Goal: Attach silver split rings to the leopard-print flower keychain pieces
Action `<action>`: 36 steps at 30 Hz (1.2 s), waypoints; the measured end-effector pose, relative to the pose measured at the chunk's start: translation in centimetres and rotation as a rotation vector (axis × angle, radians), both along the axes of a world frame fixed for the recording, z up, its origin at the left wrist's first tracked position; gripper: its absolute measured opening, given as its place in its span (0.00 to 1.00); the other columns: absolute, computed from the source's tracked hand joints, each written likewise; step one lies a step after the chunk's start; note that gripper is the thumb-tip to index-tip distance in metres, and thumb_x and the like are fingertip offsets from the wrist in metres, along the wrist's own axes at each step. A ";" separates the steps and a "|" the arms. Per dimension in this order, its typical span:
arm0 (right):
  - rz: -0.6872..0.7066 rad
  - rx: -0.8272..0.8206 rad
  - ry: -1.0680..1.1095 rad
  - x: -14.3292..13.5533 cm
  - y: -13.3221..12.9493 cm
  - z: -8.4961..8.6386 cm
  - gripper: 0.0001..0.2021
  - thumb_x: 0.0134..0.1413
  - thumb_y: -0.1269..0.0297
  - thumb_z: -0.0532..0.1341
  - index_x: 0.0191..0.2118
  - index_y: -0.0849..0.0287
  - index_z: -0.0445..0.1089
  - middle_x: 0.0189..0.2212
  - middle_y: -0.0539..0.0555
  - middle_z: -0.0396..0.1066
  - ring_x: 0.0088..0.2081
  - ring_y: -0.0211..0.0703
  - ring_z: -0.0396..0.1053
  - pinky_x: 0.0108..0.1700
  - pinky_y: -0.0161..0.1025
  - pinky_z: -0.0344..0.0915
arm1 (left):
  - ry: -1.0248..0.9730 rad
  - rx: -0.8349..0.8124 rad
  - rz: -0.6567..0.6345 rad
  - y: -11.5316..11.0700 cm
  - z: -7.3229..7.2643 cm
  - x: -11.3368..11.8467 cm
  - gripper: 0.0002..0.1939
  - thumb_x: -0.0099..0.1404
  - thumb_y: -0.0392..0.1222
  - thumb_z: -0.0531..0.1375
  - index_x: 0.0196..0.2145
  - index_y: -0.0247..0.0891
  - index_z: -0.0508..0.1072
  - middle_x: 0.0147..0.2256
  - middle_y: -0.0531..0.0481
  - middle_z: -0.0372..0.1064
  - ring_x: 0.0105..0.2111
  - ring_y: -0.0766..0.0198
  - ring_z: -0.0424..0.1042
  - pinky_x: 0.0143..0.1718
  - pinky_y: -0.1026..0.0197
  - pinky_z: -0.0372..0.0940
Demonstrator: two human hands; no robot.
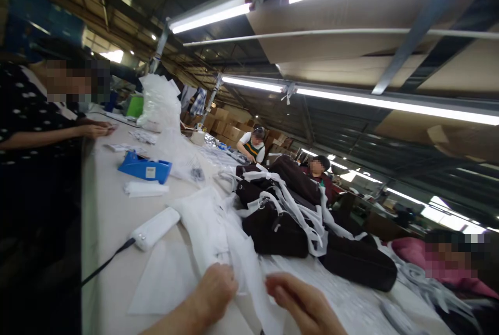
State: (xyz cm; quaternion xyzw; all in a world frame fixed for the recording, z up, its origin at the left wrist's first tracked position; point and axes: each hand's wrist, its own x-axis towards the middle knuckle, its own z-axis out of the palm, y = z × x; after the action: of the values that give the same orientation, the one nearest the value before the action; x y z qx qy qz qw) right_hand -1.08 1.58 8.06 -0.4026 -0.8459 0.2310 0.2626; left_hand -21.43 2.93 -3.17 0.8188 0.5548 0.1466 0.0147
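My left hand is closed in a fist at the bottom middle, against white wrapping material; what its fingers hold is hidden. To its right, my right hand has curled fingers with the thumb apart, and nothing shows in it. A long strip of thin white foam wrap runs down between the two hands. Beyond the left hand lies a crumpled white wrapped bundle. Several black bags with straps wrapped in white are piled just past my hands.
On the table lie a white corded device, a blue tape dispenser and folded white sheets. A large clear plastic bag stands farther back. A person in dotted clothing stands left; others work behind and at right.
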 end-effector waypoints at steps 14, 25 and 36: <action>-0.177 0.147 -0.663 -10.2 15.9 -8.4 0.08 0.59 0.77 0.56 0.39 0.65 0.73 0.41 0.61 0.75 0.45 0.50 0.72 0.48 0.45 0.65 | -0.289 -0.079 0.444 2.7 -0.1 -3.2 0.22 0.66 0.38 0.52 0.57 0.35 0.65 0.61 0.42 0.58 0.57 0.51 0.59 0.59 0.50 0.57; -0.200 0.408 -0.675 -12.5 14.1 -8.8 0.21 0.37 0.78 0.64 0.43 0.64 0.69 0.45 0.65 0.71 0.46 0.60 0.70 0.44 0.46 0.67 | -0.342 -0.026 0.436 2.7 -0.5 -3.4 0.16 0.63 0.32 0.50 0.47 0.39 0.70 0.55 0.45 0.63 0.51 0.55 0.64 0.52 0.53 0.63; -0.031 0.506 -0.647 -12.1 16.5 -8.6 0.15 0.44 0.76 0.57 0.41 0.61 0.68 0.39 0.61 0.74 0.44 0.54 0.70 0.47 0.45 0.62 | -0.329 -0.014 0.428 2.8 -0.8 -3.4 0.14 0.63 0.31 0.49 0.42 0.40 0.71 0.52 0.47 0.64 0.48 0.56 0.66 0.50 0.53 0.63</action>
State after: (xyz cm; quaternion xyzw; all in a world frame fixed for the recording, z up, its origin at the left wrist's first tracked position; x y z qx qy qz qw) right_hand -13.15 18.09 -0.51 -0.3899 -0.9088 -0.1267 0.0774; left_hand -24.84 5.75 -3.99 0.6479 0.7064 0.2738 0.0788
